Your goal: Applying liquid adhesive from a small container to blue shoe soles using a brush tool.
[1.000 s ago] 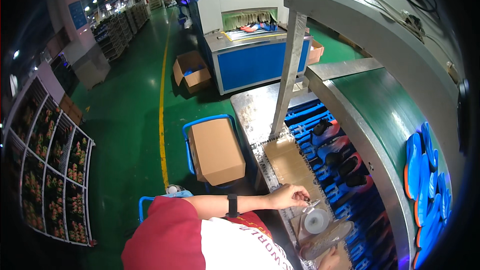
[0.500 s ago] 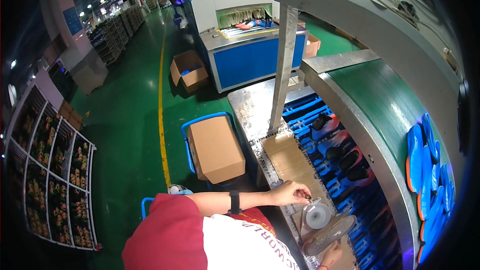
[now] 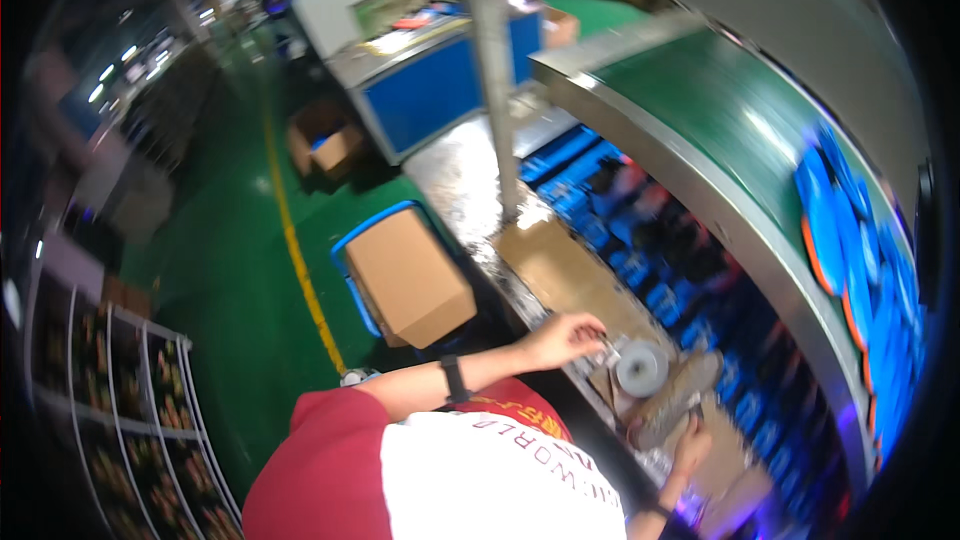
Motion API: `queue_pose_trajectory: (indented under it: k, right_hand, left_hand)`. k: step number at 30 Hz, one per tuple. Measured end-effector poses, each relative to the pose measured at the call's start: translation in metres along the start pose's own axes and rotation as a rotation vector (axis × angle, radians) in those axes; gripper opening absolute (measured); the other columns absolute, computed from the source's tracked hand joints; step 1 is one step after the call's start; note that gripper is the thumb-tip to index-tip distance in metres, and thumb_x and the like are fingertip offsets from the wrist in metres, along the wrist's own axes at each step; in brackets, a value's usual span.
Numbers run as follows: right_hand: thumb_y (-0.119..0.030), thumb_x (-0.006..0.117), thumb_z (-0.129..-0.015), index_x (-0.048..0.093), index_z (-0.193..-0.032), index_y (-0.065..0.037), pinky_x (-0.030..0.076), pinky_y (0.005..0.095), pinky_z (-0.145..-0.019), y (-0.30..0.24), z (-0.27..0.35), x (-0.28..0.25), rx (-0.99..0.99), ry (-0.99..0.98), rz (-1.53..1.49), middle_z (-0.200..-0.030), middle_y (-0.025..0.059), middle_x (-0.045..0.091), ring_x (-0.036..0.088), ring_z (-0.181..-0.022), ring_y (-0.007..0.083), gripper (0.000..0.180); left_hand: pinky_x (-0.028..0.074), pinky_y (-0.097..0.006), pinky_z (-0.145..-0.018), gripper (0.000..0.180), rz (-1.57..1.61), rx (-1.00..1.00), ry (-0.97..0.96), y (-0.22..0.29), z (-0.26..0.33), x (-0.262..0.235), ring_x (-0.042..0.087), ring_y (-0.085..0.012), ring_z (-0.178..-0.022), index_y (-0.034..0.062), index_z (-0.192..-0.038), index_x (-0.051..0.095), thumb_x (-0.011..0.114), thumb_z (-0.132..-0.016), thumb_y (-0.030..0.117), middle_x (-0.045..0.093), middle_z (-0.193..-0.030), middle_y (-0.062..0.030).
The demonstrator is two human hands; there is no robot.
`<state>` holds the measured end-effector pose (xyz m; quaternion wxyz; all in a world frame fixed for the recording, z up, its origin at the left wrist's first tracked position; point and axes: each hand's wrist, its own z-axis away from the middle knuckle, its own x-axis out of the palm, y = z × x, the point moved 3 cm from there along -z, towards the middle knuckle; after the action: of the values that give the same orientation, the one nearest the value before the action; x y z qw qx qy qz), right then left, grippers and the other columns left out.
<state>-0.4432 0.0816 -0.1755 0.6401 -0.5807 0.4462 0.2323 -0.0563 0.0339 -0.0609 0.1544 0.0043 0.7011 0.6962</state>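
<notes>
My left hand (image 3: 566, 340), with a dark band on its wrist, reaches over the near side of the workbench. Its thumb and fingers are pinched together beside a round whitish roll (image 3: 641, 368); what they hold is too small to make out. Next to the roll lies a long grey-brown object (image 3: 678, 400) with rounded ends and a shiny surface; its kind does not show clearly. Against its near side is my right hand (image 3: 690, 446), fingers closed, with a small dark thing at the tips. Blur hides the details.
Flattened cardboard (image 3: 570, 270) covers the bench beside a rack of blue holders (image 3: 640, 270) carrying shoes. Blue insole-like pieces (image 3: 850, 230) lie on a green conveyor (image 3: 690, 80). A metal post (image 3: 490, 80) rises from the bench. A cardboard box (image 3: 410, 275) stands to the left.
The view has turned, shifting the surroundings left and up, and is blurred. My right hand and more of its forearm now show beside the long object. My left hand stays pinched near the roll.
</notes>
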Motion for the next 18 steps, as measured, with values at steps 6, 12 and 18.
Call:
queue_pose_trajectory:
  k: [6,12,18]
  right_hand:
    - [-0.029,0.058,-0.088,0.068,-0.085,-0.002,0.048,0.0485,-0.066,-0.015,-0.009,0.001,0.06,0.056,0.054,-0.078,0.0242,0.064,0.062,-0.074,0.0419,0.03]
    - [-0.032,0.06,-0.087,0.068,-0.085,0.0,0.049,0.0448,-0.063,-0.012,-0.004,-0.001,0.127,0.078,0.003,-0.075,0.0225,0.064,0.064,-0.072,0.0395,0.032]
    - [-0.031,0.06,-0.087,0.066,-0.084,-0.001,0.049,0.0466,-0.065,-0.017,-0.007,-0.001,0.155,0.085,0.018,-0.073,0.0224,0.064,0.063,-0.073,0.0402,0.031]
  left_hand:
    - [0.051,-0.025,-0.072,0.029,-0.033,-0.041,0.08,-0.008,0.007,-0.012,0.059,-0.0093,-0.084,0.0002,-0.106,0.061,0.071,-0.084,0.015,0.064,-0.093,-0.0069]
    - [0.048,-0.019,-0.068,0.028,0.049,-0.105,0.027,-0.014,0.007,-0.01,0.054,-0.0049,-0.081,-0.0032,-0.108,0.06,0.069,-0.086,0.011,0.062,-0.093,-0.0026]
    - [0.048,-0.019,-0.066,0.027,0.036,-0.102,0.002,-0.015,0.007,-0.002,0.054,-0.0048,-0.08,-0.0034,-0.108,0.06,0.068,-0.086,0.011,0.062,-0.091,-0.0024]
